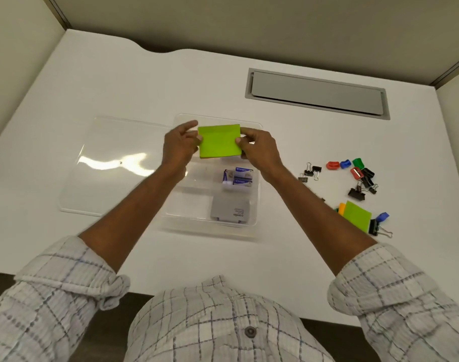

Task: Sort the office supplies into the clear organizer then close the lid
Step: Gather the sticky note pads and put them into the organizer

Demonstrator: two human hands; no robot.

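A green sticky-note pad is held over the far compartment of the clear organizer. My left hand pinches its left edge and my right hand pinches its right edge. Small blue-and-white boxes lie in the organizer's middle right compartment. A grey box lies in its near right compartment. The organizer's clear lid lies flat on the desk to the left. At the right lie black binder clips, coloured sharpeners and another green sticky pad.
The white desk has a grey cable hatch at the back right. Beige partition walls surround the desk. More binder clips and a blue sharpener lie by the near green pad.
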